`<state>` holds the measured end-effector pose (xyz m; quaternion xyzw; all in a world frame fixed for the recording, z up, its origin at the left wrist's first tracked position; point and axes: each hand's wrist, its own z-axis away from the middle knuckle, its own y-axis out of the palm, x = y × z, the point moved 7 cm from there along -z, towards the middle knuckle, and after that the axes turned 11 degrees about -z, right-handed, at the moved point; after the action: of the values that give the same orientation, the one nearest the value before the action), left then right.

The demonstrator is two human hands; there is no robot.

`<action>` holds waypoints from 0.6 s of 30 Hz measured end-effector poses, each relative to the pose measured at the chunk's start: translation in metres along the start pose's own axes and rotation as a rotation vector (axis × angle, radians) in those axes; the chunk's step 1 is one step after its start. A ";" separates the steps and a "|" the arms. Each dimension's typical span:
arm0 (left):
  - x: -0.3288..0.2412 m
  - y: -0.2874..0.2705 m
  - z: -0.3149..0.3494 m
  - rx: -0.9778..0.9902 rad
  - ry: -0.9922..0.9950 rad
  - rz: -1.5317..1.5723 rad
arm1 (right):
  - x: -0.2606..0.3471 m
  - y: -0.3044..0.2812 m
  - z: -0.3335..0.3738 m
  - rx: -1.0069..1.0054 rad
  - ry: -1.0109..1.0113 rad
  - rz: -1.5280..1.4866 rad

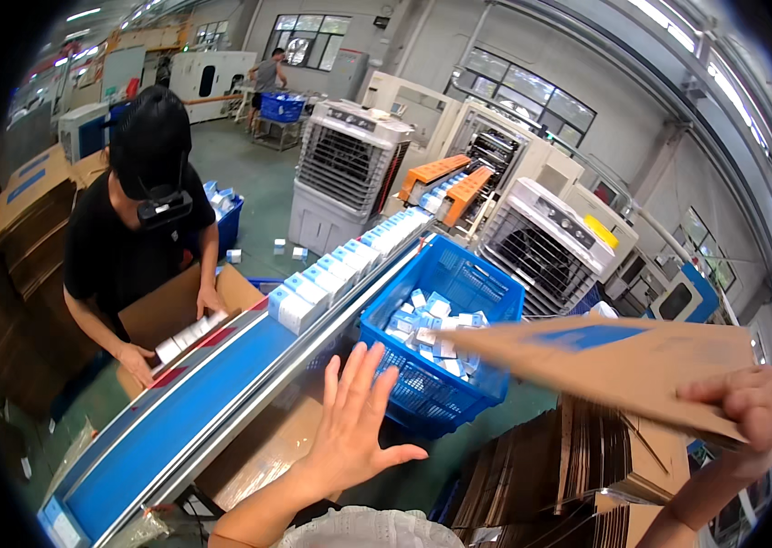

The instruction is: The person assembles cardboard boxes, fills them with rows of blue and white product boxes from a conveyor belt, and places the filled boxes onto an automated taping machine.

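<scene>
My right hand [740, 402] grips the edge of a flattened cardboard box [614, 352], brown with a blue printed patch, held up at the right and slightly blurred. My left hand [352, 422] is open with fingers spread, in the air between the conveyor and the blue crate, holding nothing. Just beyond it stands a blue plastic crate [432, 402] with small white-and-blue cartons [436, 315] heaped inside. A row of similar cartons [336, 269] rides along the far half of the blue conveyor belt [190, 402].
Across the belt a co-worker [144, 219] puts white cartons into an open cardboard box [162, 315]. Stacks of flattened cardboard [532, 457] stand at my lower right. Beyond are two air coolers [349, 155], an orange-railed machine outlet [468, 187] and cartons lying on the floor.
</scene>
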<state>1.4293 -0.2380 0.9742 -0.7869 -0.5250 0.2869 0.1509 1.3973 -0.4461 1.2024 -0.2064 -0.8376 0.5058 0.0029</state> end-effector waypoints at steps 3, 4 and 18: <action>0.028 -0.019 0.033 -0.159 -0.112 -0.003 | -0.049 0.060 -0.022 0.324 0.190 -0.338; 0.040 -0.047 0.044 -0.203 -0.135 -0.210 | -0.076 0.099 -0.022 0.366 0.223 -0.559; 0.148 0.036 0.129 0.595 -0.599 -0.818 | -0.479 0.376 0.259 0.780 1.257 0.403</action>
<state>1.4198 -0.1254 0.8094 -0.3286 -0.7026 0.5504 0.3089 1.9087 -0.6808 0.8546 -0.5882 -0.3854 0.5429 0.4591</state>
